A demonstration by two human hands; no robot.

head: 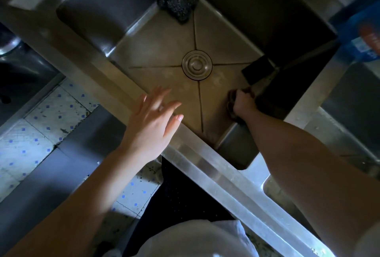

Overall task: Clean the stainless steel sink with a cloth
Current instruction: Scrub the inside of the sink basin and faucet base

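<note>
The stainless steel sink [156, 51] fills the middle of the head view, its basin turned diagonally, with a round drain [196, 65] at the centre. Deep in the basin, my right hand [243, 103] grips a dark brownish cloth [231, 100] and presses it against the floor near the right-hand wall. My left hand [153, 125] hovers over the sink's front rim [197, 154], fingers straight and spread, holding nothing. Most of the cloth is hidden under my right hand.
A dark scouring pad [178, 2] lies in the far corner of the basin. A black rectangular block [258, 69] sits by the right wall, just beyond the cloth. A blue package [362, 32] stands on the right counter. Tiled floor [41, 117] shows at the left.
</note>
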